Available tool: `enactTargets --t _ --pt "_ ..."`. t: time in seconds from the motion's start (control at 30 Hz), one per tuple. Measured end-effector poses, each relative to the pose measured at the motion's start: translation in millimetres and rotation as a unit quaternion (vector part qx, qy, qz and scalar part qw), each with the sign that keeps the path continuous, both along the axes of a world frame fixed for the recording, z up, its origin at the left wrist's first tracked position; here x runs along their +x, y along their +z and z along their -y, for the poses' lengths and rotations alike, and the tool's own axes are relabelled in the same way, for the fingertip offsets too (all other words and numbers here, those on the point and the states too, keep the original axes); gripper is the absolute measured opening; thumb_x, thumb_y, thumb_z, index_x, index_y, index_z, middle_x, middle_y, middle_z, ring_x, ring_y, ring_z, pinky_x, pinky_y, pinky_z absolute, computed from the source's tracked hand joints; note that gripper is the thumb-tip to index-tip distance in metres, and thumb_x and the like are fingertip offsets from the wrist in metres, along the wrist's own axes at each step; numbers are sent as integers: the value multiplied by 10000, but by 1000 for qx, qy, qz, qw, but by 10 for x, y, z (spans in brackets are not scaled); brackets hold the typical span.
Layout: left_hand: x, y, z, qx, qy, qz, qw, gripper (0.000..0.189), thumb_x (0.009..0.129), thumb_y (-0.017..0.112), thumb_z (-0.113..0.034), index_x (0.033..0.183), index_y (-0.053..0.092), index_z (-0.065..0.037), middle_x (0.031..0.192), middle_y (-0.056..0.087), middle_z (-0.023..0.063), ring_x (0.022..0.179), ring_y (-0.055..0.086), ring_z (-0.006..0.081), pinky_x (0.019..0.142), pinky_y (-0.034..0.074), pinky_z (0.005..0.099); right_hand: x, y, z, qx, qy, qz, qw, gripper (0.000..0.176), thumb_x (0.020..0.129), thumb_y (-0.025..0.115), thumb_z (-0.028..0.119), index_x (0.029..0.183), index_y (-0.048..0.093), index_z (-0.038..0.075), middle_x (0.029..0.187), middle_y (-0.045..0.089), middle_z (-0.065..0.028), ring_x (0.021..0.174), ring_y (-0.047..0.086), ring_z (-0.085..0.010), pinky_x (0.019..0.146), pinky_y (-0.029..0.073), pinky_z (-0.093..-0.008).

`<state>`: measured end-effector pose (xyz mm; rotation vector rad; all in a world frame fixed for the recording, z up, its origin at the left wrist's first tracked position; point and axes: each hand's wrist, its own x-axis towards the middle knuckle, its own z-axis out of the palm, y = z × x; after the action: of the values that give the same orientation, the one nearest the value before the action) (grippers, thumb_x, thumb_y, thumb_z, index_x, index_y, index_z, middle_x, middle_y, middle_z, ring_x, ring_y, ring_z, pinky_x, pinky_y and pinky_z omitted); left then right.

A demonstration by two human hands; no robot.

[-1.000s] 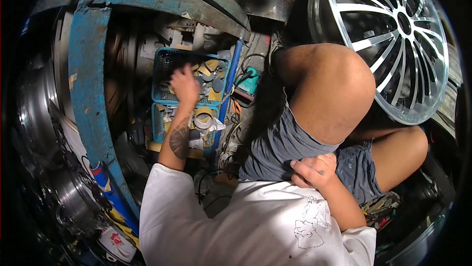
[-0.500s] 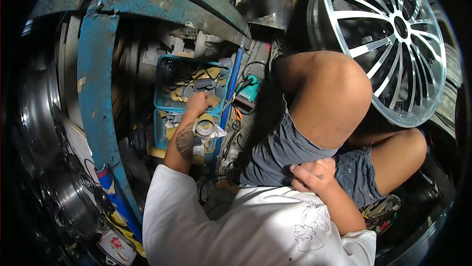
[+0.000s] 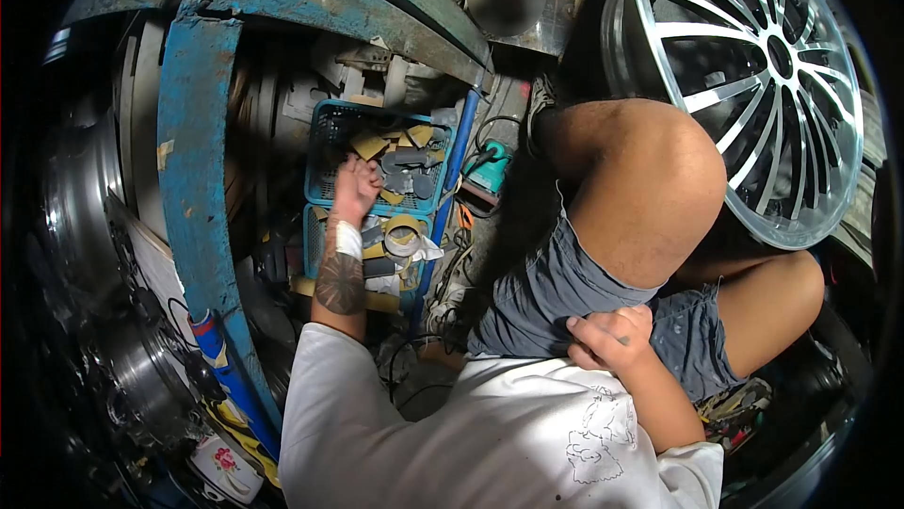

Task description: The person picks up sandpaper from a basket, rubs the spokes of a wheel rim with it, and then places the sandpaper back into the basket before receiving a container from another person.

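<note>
My left hand reaches into the upper blue plastic basket, its fingers curled at the edge of a tan-backed piece of sandpaper. That piece appears pinched at the fingertips. More cut pieces, tan and grey, lie around it, among them a grey roll-shaped piece. Just below the wrist, a tan ring-shaped roll rests in the lower blue basket among scraps. My right hand lies closed on my lap over the grey shorts; its palm is hidden.
A large silver multi-spoke wheel rim stands at the right beside my knees. A green power sander sits on the floor right of a blue post. A blue steel frame rises at left, with more rims behind it.
My left hand has shifted left within the upper basket, and a tan sandpaper piece now shows at its fingertips. My right hand stays on my lap. The view has moved slightly.
</note>
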<state>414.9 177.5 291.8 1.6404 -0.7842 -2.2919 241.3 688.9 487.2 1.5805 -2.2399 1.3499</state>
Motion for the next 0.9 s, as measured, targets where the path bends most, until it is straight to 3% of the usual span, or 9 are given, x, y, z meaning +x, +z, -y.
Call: enactTargets --t 0.07,0.13,0.2,0.27,0.37,0.67,0.8,0.83,0.9 --pt "-36 -241 -255 42 8 28 999 291 1047 592 -377 1071 649 -93 792 623 16 583 482 150 578 426 304 37 -16 -34 16 0 4 1000 441 569 786 190 1009 752 204 801 617 68 609 531 -122 595 377 -294" --pt "-17 -439 -517 -68 -159 133 976 255 1016 631 -316 1062 697 -73 780 654 12 579 558 160 532 430 309 53 -35 -46 20 1 9 1000 479 556 780 182 1032 738 213 815 612 67 627 542 -130 615 375 -309" --pt "-48 -485 -727 -357 -404 309 783 281 980 650 -248 1115 755 -25 945 773 134 709 729 248 616 560 389 51 -42 -54 15 -1 13 1000 487 556 781 182 1039 736 214 816 613 67 637 546 -130 620 377 -312" --pt "-104 -415 -863 -537 -491 380 571 270 971 650 -244 1098 770 -39 1015 770 206 873 759 365 758 598 472 55 -28 -66 24 -1 10 1000 485 559 781 184 1040 735 213 818 615 65 637 546 -132 623 377 -315" --pt "-312 -275 -972 -492 -529 439 534 261 961 666 -262 1044 785 -45 1019 764 221 975 729 438 826 589 526 58 -34 -60 26 1 6 1000 485 560 781 185 1042 734 212 821 620 65 636 545 -138 630 376 -320" --pt "-527 -414 -946 -444 -463 537 548 304 909 747 -357 995 795 -69 1030 766 216 980 737 422 813 594 518 0 6 39 -7 -9 -10 1000 354 623 794 189 976 779 188 754 618 79 562 499 -94 542 362 -250" --pt "-521 -139 -1073 -466 -360 509 628 285 877 740 -336 942 799 -66 962 770 209 941 734 424 780 590 500 56 -43 -50 6 -3 22 1000 501 557 787 177 1054 732 197 799 633 66 605 530 -140 571 375 -311" --pt "-498 -80 -1112 -490 -323 503 634 268 869 753 -310 936 784 -53 872 775 174 836 751 353 747 583 463 38 -15 -22 0 -3 22 1000 501 556 784 170 1053 732 196 788 631 66 605 532 -139 561 379 -305" --pt "-249 -279 -1018 -501 -254 358 746 261 873 778 -290 928 761 -35 832 763 135 774 726 274 729 574 429 27 -13 -25 1 -4 18 1000 494 558 779 169 1049 733 196 786 630 65 603 533 -136 561 376 -302"
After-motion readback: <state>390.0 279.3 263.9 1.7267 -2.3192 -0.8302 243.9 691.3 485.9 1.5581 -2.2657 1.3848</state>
